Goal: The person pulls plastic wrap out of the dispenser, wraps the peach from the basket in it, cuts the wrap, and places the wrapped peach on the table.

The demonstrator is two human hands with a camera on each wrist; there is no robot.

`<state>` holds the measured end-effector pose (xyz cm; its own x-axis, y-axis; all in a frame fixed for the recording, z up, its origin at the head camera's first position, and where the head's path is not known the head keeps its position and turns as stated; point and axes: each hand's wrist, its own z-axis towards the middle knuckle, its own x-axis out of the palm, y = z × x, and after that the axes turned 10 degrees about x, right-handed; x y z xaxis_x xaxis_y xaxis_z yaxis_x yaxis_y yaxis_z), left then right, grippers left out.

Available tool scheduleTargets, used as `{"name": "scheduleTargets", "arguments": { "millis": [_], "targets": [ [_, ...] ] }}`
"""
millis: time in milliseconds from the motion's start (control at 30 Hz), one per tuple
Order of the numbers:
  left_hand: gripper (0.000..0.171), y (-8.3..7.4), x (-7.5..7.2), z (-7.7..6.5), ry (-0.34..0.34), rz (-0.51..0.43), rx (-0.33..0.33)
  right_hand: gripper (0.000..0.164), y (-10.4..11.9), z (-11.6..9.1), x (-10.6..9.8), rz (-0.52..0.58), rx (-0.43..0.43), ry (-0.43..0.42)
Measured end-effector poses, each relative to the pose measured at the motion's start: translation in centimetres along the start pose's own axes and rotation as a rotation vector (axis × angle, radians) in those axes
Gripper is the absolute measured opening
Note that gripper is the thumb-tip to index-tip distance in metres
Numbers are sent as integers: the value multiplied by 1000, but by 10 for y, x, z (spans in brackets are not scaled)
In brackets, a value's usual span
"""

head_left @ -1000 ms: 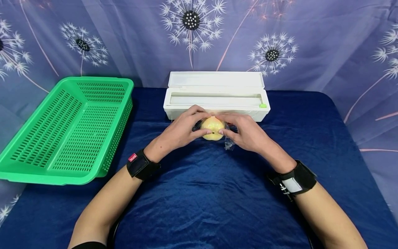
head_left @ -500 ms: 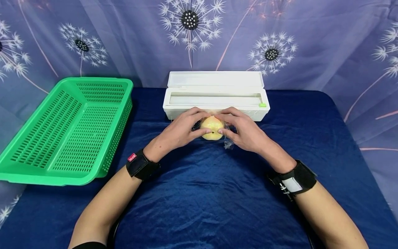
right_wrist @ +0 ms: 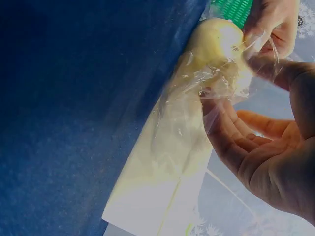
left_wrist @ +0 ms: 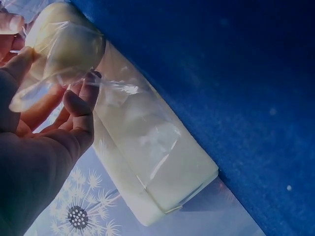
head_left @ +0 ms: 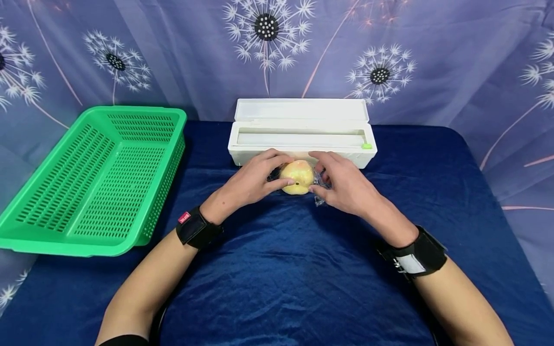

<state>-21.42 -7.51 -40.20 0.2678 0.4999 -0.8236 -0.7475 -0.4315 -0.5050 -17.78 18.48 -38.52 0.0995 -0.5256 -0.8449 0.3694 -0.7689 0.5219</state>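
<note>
No wording can be read for certain. A small red tag (head_left: 184, 217) on the black wristband (head_left: 201, 233) of the person's left arm (head_left: 151, 283) carries pale marks like lettering, too small and blurred in the head view to make out.

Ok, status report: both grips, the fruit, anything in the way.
Left grip holds fruit. Right grip at film, pinch unclear. Fruit partly covered in crinkled film. Open white box close behind.

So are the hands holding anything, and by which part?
The fruit, held by its left side in the left hand. The right hand is at the other side; whether it grips the plastic wrap cannot be told.
</note>
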Motion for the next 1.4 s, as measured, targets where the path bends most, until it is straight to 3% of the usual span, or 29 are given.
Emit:
{"name": "scheduleTargets", "arguments": {
  "millis": [233,367,600,800,900,1067,1167,1400],
  "targets": [
    [53,1,-1,-1,1,-12,-12,32,-6,4,-1,74,119,-19],
    [53,1,-1,0,1,-3,-11,19,-11,5,0,86,143,-42],
    [53,2,-2,1,-1,-4,5,27,-11,7,-3,88,121,-43],
    [53,3,-2,3,5,0,9,43,-9,6,-8,198,152,-72],
    [54,4,-2,3,6,0,12,44,-8,5,-5,206,81,-137],
    [54,4,-1,1,5,-11,20,28,-2,4,3,92,-177,-199],
    [55,4,-1,1,1,-16,27,41,1,4,7,-12,-278,-183],
    [56,5,0,1,-9,-20,34,62,4,2,12,-143,-261,-110]
  ]
}}
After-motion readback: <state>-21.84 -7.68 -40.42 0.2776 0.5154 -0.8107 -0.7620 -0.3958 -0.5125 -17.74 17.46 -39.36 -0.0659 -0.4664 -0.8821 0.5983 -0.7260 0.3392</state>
